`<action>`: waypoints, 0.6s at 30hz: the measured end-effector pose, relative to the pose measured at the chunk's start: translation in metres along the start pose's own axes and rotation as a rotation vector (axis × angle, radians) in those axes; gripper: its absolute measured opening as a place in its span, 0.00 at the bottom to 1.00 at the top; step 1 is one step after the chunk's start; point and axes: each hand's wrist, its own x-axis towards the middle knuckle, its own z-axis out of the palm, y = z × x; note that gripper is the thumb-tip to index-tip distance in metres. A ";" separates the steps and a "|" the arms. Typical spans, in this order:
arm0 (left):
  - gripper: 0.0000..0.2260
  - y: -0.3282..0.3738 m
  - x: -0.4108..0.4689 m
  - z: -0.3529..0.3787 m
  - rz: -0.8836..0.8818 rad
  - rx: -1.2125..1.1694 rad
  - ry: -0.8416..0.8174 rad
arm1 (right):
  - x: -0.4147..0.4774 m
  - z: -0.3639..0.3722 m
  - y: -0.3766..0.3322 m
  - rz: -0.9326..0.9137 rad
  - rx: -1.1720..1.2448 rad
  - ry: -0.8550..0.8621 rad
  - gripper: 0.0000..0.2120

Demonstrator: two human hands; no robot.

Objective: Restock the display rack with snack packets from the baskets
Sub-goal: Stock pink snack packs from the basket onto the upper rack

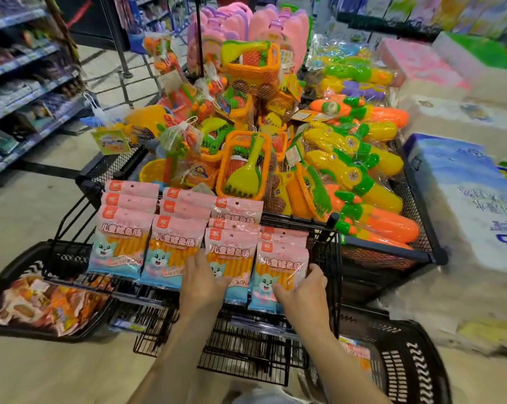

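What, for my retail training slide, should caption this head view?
Left hand touches a packet row while right hand grips the rightmost snack packet on the display rack.

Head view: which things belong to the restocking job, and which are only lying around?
Job: snack packets, display rack, left basket, right basket, left hand, right hand.
Lying about: water guns, sand toy sets, tissue packs, store shelves.

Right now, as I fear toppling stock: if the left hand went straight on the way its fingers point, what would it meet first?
The left hand lies on the front pink-and-blue snack packets. Going straight on, it would probably meet the rear pink packets stacked behind them first, though depth is unclear.
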 end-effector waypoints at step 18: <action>0.25 0.028 -0.040 -0.035 0.245 0.494 0.005 | -0.027 -0.033 -0.011 -0.408 -0.805 0.105 0.18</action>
